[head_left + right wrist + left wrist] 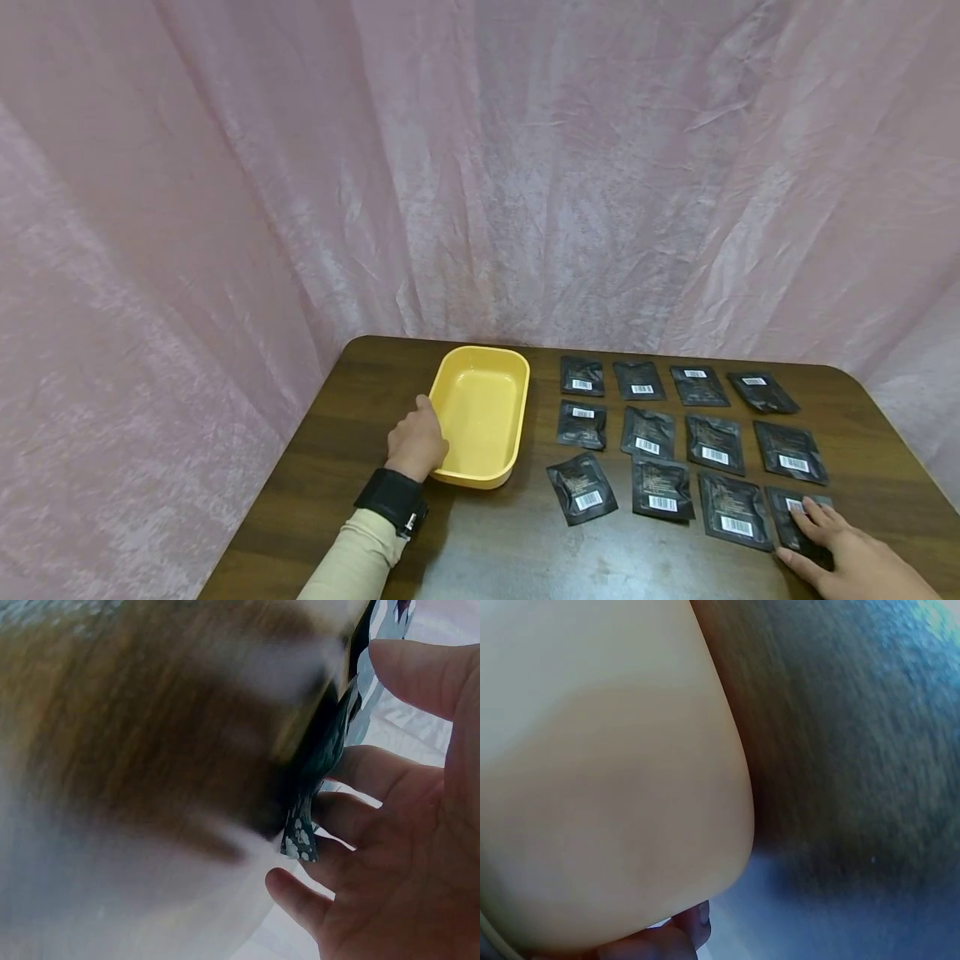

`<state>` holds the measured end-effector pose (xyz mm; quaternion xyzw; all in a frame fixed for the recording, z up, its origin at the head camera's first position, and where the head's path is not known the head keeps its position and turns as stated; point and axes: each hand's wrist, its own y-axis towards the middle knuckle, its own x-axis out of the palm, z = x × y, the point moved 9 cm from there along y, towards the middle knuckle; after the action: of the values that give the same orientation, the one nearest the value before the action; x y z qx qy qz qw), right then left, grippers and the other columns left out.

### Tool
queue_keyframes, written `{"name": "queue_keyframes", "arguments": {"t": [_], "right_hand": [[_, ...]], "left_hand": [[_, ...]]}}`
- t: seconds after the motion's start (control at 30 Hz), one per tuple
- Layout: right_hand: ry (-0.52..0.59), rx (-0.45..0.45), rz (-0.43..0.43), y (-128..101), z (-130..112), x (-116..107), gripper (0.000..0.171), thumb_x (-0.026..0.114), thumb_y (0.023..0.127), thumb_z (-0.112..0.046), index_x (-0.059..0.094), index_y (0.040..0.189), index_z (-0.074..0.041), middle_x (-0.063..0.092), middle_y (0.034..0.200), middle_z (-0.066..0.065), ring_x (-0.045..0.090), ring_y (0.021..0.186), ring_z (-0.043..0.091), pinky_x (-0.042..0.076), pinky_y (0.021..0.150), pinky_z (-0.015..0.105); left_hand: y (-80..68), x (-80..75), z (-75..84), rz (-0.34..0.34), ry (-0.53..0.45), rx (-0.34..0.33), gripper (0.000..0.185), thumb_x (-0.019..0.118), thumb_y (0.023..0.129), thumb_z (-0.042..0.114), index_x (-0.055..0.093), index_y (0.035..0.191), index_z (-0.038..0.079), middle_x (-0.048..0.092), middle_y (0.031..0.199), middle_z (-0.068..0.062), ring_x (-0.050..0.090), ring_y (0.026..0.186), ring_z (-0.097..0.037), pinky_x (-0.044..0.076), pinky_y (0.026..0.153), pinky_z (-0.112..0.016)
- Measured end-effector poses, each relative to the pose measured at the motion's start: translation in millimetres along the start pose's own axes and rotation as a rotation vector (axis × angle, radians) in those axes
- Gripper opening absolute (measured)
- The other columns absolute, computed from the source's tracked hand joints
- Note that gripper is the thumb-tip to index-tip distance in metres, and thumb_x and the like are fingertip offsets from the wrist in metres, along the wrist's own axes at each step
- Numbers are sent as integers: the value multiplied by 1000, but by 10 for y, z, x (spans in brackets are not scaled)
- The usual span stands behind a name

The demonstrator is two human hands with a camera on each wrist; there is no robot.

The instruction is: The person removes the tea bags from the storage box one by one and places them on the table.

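Note:
At the left of the head view, my left hand [417, 439] grips the near left side of a shallow yellow plastic tray [482, 408]. The left wrist view shows fingertips [694, 922] against the outside of the tray wall. Nothing lies in the tray. On the right, my right hand [855, 552] rests its fingers on a flat black packet [786, 523] with a white barcode label, at the near right corner of the group. In the right wrist view the thumb is spread apart from the fingers, and the packet [301, 825] appears edge-on by the fingertips.
Several similar black packets [731, 510] lie in three rough rows on the brown wooden table [517, 550]. One packet [663, 490] slightly overlaps or touches the one behind it. A pink velvety curtain [480, 167] hangs behind the table's far edge.

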<state>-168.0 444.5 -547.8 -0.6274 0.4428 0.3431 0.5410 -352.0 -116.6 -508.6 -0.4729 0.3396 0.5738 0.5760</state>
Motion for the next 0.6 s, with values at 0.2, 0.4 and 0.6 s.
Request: {"name": "queue_keyframes", "arguments": {"t": [0.2,0.4,0.6], "right_hand": [[-33,-3,23,-44,-39,-23,91,54,104,-63,49,144,19,39,149,51,44,129,74,47,93,77],[-43,39,30,-114,-4,9,92,52,104,-66,52,142,18,41,148,50,45,129,74,45,95,78],[-39,77,21,-190,26,49,94,53,103,-67,52,141,18,41,147,51,48,126,75,45,93,79]], "left_hand": [[-23,9,2,-3,-1,4,59,79,87,15,44,132,0,68,98,-20,68,85,-34,56,78,-53],[22,9,89,-6,1,33,58,78,88,15,44,132,-1,68,98,-21,68,85,-34,55,78,-53],[77,73,159,-24,4,60,60,79,88,15,43,133,-2,67,97,-21,67,83,-34,55,77,-53]]}}
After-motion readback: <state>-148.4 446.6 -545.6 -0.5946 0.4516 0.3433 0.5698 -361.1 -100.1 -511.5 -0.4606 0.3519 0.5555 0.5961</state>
